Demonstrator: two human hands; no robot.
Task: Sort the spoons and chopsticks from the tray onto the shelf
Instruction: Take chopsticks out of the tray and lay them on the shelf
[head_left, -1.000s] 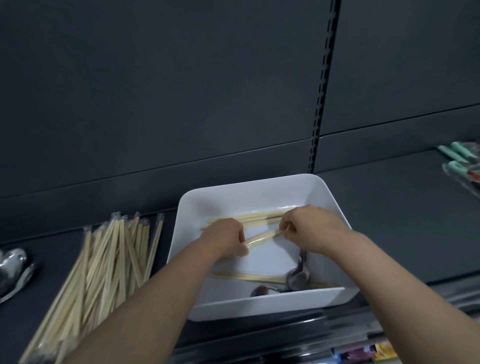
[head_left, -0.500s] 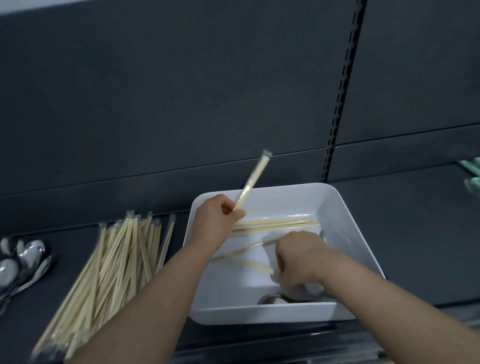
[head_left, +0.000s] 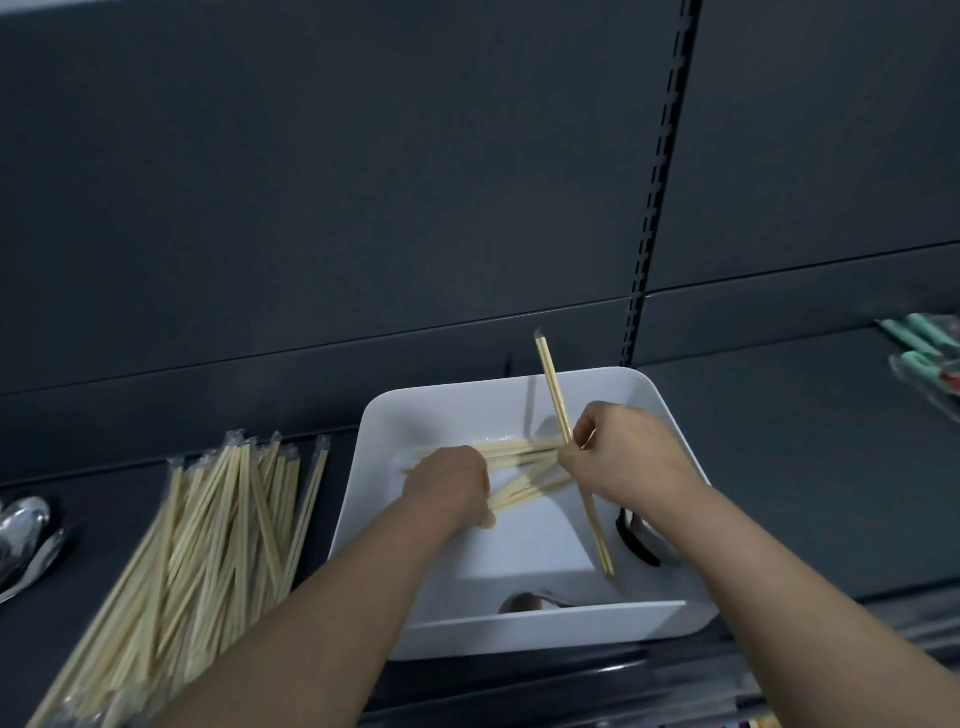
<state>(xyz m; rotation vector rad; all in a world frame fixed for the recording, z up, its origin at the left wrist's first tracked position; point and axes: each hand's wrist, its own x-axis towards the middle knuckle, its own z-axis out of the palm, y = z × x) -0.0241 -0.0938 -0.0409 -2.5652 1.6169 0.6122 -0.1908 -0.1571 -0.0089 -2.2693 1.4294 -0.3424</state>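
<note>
**Head view: bunch the sticks, then lift them out**

The chopsticks (head_left: 519, 460) lie in a loose fan inside the white tray (head_left: 545, 631). The left hand (head_left: 449, 488) is curled round one end of the fan. The right hand (head_left: 623, 457) is close beside it and pinches one long stick (head_left: 555, 395). That stick stands almost straight up, with its low tip near the tray floor.

One spoon (head_left: 641, 540) leans by the tray's right wall. A second spoon (head_left: 524, 603) lies by the front wall.

The tray sits on the dark shelf (head_left: 805, 467). Just left of it is the big chopstick pile (head_left: 208, 545), and further left are the shiny sorted spoons (head_left: 23, 535).

I think the best way is to lay the long stick flat with the fan, so all the sticks point one way. Then squeeze the bunch near its middle so none slips out. Lift it high over the tray wall and set it down in line with the pile. Take care not to knock the spoons, which can wait their turn.
</note>
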